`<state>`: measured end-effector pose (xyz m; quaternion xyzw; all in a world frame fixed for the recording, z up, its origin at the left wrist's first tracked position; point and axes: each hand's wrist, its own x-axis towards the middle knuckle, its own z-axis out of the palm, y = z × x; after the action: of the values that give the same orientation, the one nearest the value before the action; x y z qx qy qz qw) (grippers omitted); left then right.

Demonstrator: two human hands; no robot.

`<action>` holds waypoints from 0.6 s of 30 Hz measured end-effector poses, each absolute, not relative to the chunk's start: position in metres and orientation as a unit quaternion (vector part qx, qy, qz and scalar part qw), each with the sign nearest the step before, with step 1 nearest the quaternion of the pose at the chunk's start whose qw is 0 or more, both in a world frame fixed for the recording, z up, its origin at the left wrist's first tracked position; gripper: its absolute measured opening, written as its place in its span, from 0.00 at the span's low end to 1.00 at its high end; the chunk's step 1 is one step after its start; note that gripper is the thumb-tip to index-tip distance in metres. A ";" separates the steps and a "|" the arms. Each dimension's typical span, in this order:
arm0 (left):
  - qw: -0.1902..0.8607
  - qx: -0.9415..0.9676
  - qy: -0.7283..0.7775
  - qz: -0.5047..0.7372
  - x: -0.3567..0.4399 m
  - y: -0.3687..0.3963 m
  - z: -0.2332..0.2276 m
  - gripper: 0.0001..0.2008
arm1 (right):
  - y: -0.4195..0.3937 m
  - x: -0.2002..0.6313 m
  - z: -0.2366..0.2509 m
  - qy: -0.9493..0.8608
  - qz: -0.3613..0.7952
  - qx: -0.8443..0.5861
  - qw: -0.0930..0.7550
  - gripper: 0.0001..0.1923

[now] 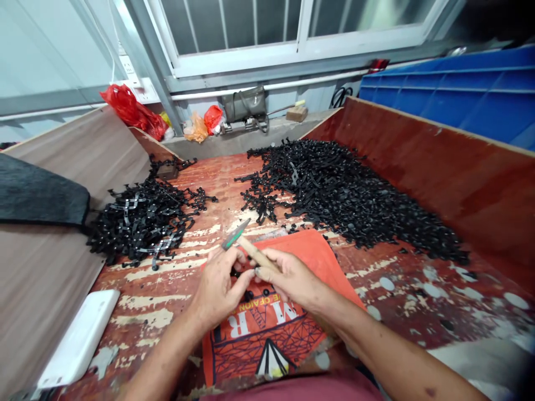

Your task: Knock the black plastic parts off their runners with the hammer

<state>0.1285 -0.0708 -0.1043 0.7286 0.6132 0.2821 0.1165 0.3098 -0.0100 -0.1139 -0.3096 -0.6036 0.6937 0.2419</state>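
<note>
Knife [246, 243] in your right hand [292, 277] angles over the small black part [241, 273] pinched in your left hand [219, 284] above the orange cloth [309, 250], apparently mid-trim, calling next for a steady, controlled cut.

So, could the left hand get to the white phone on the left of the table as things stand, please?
Probably yes. The left hand is pinching a small black part, but the worn tabletop between it and the white phone lies open.
</note>
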 end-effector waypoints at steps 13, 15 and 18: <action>0.558 0.221 0.549 0.582 0.153 -0.088 -0.104 0.26 | -0.030 0.325 -0.114 -0.565 0.681 -0.352 0.305 0.09; 0.563 0.218 0.528 0.597 0.159 -0.087 -0.104 0.20 | -0.033 0.325 -0.120 -0.578 0.672 -0.346 0.308 0.07; 0.584 0.217 0.529 0.577 0.156 -0.085 -0.104 0.16 | -0.034 0.327 -0.130 -0.596 0.654 -0.345 0.313 0.06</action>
<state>0.1560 -0.0851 -0.1036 0.2173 0.5286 0.5765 0.5839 0.3272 -0.0340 -0.1296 -0.3446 -0.5963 0.6542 0.3125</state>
